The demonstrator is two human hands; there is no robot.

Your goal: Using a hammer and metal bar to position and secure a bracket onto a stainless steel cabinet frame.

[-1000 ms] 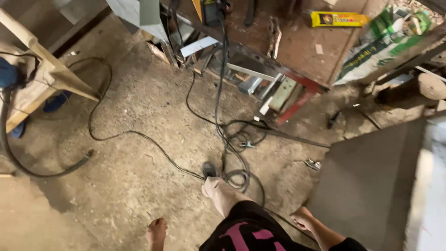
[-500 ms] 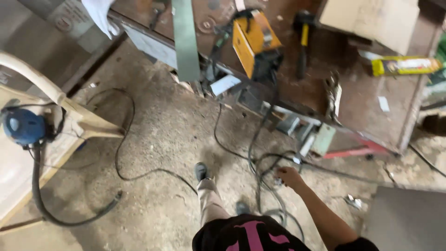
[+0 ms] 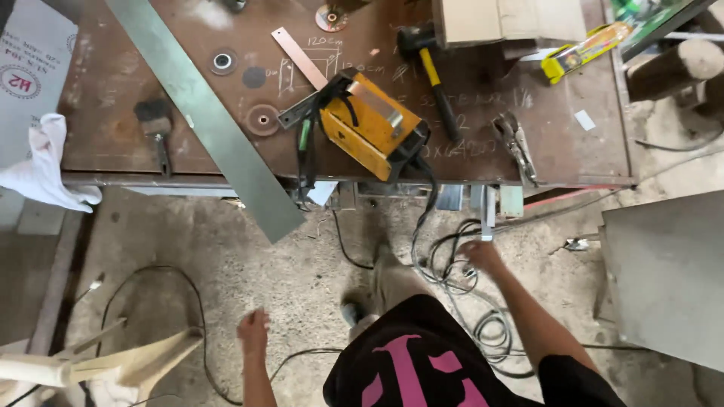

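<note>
So the person stands right at the near edge of a rusty steel workbench, looking straight down. The right hand reaches forward at about 1 o'clock from the body and sits at the bottom end of a short grey metal bar that hangs just under the bench edge. The fingers look curled around or against that end, but it's too blurry to call a real grip. Below the hand there's a tangle of black cables on the dirt floor, probably just dumped there because they feed the yellow welding machine parked at the bench edge, around 12 o'clock.

The left hand hangs free at about 9 o'clock, fingers loosely curled, holding nothing, well apart from everything.

Up on the bench: a long grey steel strip lies at a slant with its end sticking out past the edge, a hammer with a yellow handle is at 1 o'clock beside the welder, and locking pliers lie further right. A brush sits at 10 o'clock, and a white cloth droops off the left corner.
</note>
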